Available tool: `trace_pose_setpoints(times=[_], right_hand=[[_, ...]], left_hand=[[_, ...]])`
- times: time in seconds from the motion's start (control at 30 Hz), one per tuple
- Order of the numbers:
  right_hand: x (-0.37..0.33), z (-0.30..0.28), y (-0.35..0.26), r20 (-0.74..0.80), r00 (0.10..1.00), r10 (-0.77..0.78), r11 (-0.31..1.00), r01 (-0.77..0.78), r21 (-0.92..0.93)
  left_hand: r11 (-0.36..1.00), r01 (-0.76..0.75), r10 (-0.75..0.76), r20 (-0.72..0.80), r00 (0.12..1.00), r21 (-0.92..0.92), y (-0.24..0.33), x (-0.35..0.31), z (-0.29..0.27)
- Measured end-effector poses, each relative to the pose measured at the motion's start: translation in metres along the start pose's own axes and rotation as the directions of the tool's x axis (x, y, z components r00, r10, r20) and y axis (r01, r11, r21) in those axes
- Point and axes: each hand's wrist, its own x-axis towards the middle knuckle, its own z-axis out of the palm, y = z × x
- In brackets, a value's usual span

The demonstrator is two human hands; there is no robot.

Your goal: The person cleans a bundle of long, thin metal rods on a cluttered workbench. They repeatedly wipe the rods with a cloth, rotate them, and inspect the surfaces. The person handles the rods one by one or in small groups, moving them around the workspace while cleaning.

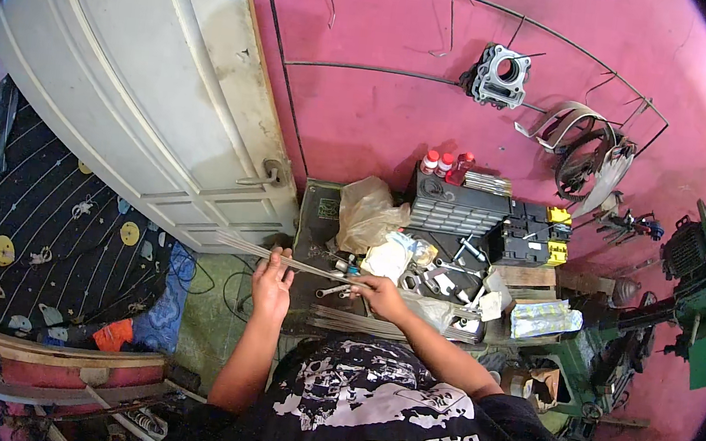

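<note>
A bundle of thin, pale rods [317, 270] that look like welding rods spans both my hands, slanting from upper left to lower right. My right hand [381, 297] grips the bundle near its right end. Further left, my left hand [272, 288] has its palm turned up and its fingers curled at the rods, which stick out past it toward the door. Below the bundle, more thin rods [354, 322] lie along the near edge of the dark worktable [316, 216]. A combination wrench [333, 290] rests beside my right hand.
Wrenches and metal parts [442, 279], with a plastic bag [371, 214], crowd the table. Behind stand a drawer cabinet [458, 211] and black-yellow cases [530, 236]. A white door [159, 85] is at left; green machinery [700, 304] is at right. An engine cylinder [500, 76] hangs on the wall rack.
</note>
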Motion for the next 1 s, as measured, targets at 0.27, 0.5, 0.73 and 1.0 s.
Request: trace_pose_setpoints(times=[0.27, 0.5, 0.73, 1.0], right_hand=[[-0.028, -0.02, -0.017, -0.195, 0.973, 0.126, 0.868, -0.013, 0.497], [0.006, 0.002, -0.065, -0.351, 0.864, -0.361, 0.926, 0.377, -0.025], [0.043, 0.033, -0.084, -0.126, 0.851, -0.509, 0.858, 0.491, -0.151], [0.051, 0.04, -0.096, 0.003, 0.831, -0.556, 0.818, 0.548, -0.172]], left_hand=[[0.9, 0.376, -0.383, 0.01, 0.924, -0.222, -0.064, 0.005, -0.023], [0.816, 0.507, -0.531, -0.015, 0.847, -0.277, -0.109, 0.007, -0.04], [0.726, 0.142, 0.119, -0.327, 0.937, 0.672, -0.116, 0.018, -0.08], [0.049, -0.647, 0.136, 0.637, 0.759, 0.761, -0.042, 0.014, -0.055]])
